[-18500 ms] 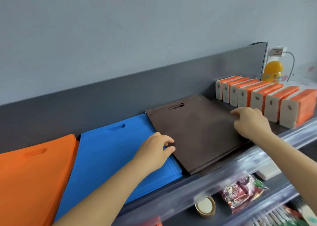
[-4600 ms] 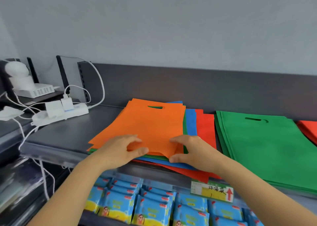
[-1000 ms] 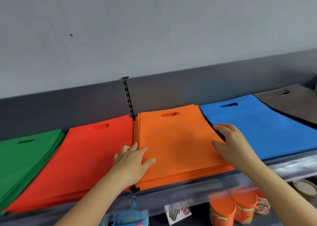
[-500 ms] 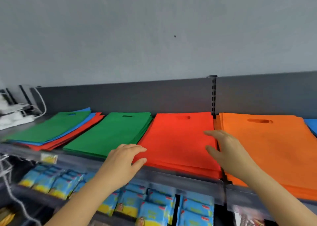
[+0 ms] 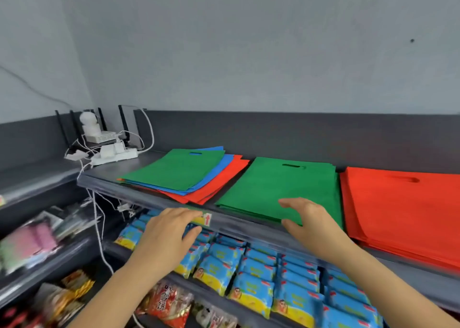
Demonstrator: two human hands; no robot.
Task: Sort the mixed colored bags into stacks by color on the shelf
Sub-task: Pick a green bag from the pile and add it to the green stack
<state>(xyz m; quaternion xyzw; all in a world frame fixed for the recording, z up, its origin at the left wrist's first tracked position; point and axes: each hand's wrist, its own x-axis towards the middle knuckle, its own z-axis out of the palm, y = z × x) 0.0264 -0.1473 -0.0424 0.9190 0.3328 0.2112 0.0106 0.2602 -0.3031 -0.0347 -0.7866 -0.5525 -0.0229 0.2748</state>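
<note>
Head view, left hand [image 5: 166, 230] spread before mixed pile [image 5: 185, 172], right hand [image 5: 307, 222] spread over green stack [image 5: 281, 185]

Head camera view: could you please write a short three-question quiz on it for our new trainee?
1. True or false: the top bag of the mixed pile is green.
2. Which stack lies directly to the right of the green stack? A. orange stack B. red stack C. brown stack
3. What do the left hand and the right hand hold?
Key: 1 true; 2 B; 3 nothing, both are open.
</note>
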